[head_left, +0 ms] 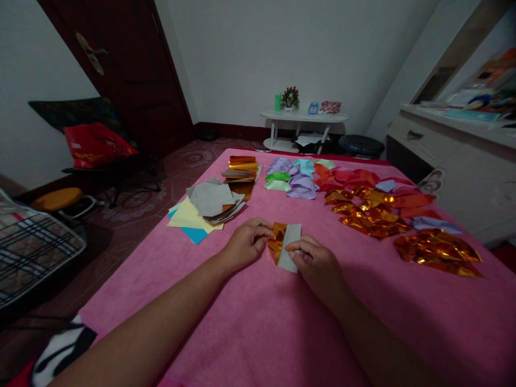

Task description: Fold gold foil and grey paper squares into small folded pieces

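Observation:
A partly folded sheet of gold foil paper [291, 236] lies on the pink tablecloth in front of me, its grey backing showing on the right part and shiny gold on the left. At its left edge, my left hand [249, 243] holds the paper with thumb and fingers closed together. My right hand [316, 260] pinches the grey part from the right. Left of it lies a stack of loose sheets [209, 199], grey-backed ones over yellow and blue. Folded gold foil pieces [373, 212] are gathered to the right.
Gold strips [242, 164] stand behind the loose sheets. Folded purple, green and blue papers [302, 185] and red ones [358, 177] lie along the far side. Beyond the pink-covered table [226, 333] are a white side table [304, 115], a black stool [362, 144] and a chair with a red bag [99, 144].

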{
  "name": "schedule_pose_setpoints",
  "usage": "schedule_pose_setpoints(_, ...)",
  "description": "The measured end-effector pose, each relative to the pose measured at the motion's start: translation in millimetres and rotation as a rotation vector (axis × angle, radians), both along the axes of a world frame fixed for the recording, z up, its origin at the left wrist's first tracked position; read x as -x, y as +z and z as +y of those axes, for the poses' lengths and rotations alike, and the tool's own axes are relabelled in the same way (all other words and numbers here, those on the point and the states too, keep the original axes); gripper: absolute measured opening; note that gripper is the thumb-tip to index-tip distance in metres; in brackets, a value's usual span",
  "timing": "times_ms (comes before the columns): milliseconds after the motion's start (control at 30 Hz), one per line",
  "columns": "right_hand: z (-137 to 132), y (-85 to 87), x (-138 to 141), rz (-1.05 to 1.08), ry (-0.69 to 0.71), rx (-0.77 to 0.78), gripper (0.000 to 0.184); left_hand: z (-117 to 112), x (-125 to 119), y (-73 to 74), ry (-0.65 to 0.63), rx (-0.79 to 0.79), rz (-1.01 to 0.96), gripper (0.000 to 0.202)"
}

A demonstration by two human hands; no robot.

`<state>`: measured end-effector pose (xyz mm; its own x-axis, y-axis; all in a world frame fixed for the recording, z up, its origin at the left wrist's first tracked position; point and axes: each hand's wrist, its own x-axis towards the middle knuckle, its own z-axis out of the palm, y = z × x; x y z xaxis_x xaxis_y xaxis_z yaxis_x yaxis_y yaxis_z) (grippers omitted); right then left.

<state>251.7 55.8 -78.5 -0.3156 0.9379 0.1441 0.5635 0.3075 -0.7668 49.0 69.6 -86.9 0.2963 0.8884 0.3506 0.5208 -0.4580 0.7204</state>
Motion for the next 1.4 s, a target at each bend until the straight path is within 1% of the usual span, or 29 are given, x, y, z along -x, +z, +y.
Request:
schedule_pose_setpoints(400, 0.7, -3.8, -1.3, -0.001, -0.004, -0.002, 0.021, 0.6, -0.6, 0.6, 0.001, -0.013, -0.007, 0.03)
schedule_pose_setpoints(667, -0.1, -0.1, -0.4, 0.008, -0.002, 0.003, 0.022, 0.6, 0.1, -0.5, 0.009, -0.007, -0.013, 0.029)
schedule_pose_setpoints(833, -0.5, -0.8, -1.3, -0.002, -0.008, -0.002, 0.022, 0.5, 0.0, -0.5, 0.012, -0.005, 0.009, 0.029)
schedule_pose_setpoints(1033, 0.7, -0.5, -0.4, -0.007, -0.014, -0.008, 0.021, 1.2, 0.3, -1.7, -0.003, -0.013, -0.019, 0.03)
schedule_pose_setpoints(1167, 0.8, 1.0, -2.3, 0.08, 0.002, -0.01, 0.019, 0.7, -0.4, -1.0, 0.008, -0.023, -0.042, 0.027)
schedule_pose_setpoints(1300, 1.3, 2.6, -3.5, 0.233, -0.107, 0.012, 0.017, -0.2, 0.1, 4.8, -0.015, -0.024, -0.074, 0.019)
schedule_pose_setpoints(1400, -1.2, 5.3, -2.4, 0.346, -0.156, 0.043, 0.017, -3.6, -1.2, 12.3, 0.0, 0.029, -0.131, 0.025)
